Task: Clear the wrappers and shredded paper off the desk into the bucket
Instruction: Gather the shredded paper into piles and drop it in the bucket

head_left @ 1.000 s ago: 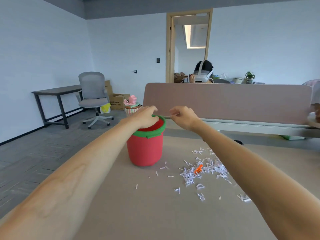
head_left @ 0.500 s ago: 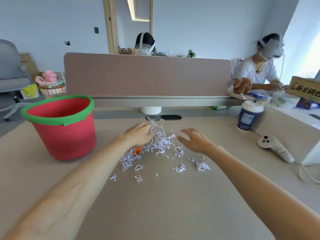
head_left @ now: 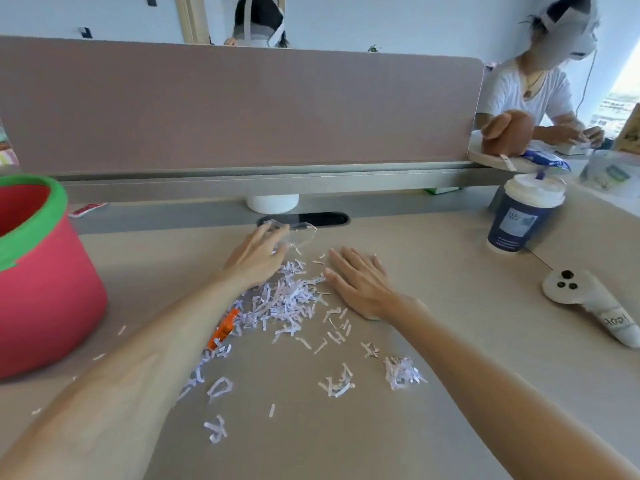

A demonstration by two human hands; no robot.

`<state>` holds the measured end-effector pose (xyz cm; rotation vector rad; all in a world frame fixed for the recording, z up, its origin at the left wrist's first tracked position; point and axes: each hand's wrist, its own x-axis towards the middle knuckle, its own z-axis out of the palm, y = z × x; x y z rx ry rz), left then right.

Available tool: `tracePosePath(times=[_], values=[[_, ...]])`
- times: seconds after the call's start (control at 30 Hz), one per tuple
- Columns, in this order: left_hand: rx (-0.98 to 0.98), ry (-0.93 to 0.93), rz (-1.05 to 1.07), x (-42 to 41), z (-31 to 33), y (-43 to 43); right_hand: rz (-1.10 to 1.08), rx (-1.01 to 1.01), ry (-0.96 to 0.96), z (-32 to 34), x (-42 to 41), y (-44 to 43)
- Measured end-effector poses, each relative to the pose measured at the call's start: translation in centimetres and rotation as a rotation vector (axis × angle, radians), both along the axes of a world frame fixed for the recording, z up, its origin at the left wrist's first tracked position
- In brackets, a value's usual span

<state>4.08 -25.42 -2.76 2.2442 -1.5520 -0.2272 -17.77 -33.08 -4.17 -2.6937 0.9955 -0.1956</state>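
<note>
**Shreds lie between both hands, bucket to the left**

Fingers (head_left: 273,237) of the left hand (head_left: 256,261) are loosely spread and grip nothing. They touch a clear wrapper (head_left: 303,233) at the pile's far edge. The right hand (head_left: 360,282) lies flat, palm down, on the worktop (head_left: 311,445). The shredded paper (head_left: 284,299) sits between the hands, with an orange wrapper (head_left: 223,327) at its lower left. The red bucket (head_left: 45,289) stands at frame left, nearer the left hand.

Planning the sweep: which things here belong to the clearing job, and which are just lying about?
Job: shredded paper, orange wrapper, clear wrapper, red bucket.
Lying about: lidded cup, white controller, plush toy.
</note>
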Motion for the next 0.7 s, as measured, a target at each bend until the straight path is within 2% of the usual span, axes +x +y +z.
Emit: tracePosePath(times=[0.23, 0.4, 0.6, 0.7], values=[[0.001, 0.013, -0.075, 0.6, 0.6, 2.3, 0.042, 0.084, -0.087, 0.8, 3.7, -0.1], [0.126, -0.005, -0.113, 0.3, 1.9, 7.1, 0.002, 0.198, -0.202, 1.6, 4.5, 3.3], [0.078, 0.023, -0.127, -1.9, 3.6, 14.7, 0.031, 0.222, -0.182, 3.1, 1.3, 9.1], [0.012, 0.038, -0.086, -1.8, 4.0, 19.5, -0.01, 0.168, -0.183, 4.1, -2.1, 10.9]])
